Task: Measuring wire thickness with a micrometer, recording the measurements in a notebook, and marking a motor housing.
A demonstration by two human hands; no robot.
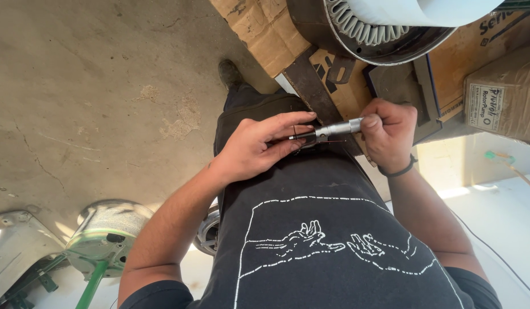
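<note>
Micrometer (333,130): small, rigid steel, likely delicate. Right hand (388,134) pinches its thimble; left hand (259,147) closes round the frame, thin wire (294,135) between fingers.

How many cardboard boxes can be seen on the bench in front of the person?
3. One flattened brown box lies at the top centre, one large box lies under the round metal motor part, and one small wrapped box stands at the right edge. More may be hidden.

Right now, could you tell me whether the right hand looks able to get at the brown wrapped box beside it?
Probably yes, but not freely: the right hand is busy gripping the end of the metal measuring tool, which the left hand steadies. The brown wrapped box sits close by with nothing visible between them.
</note>
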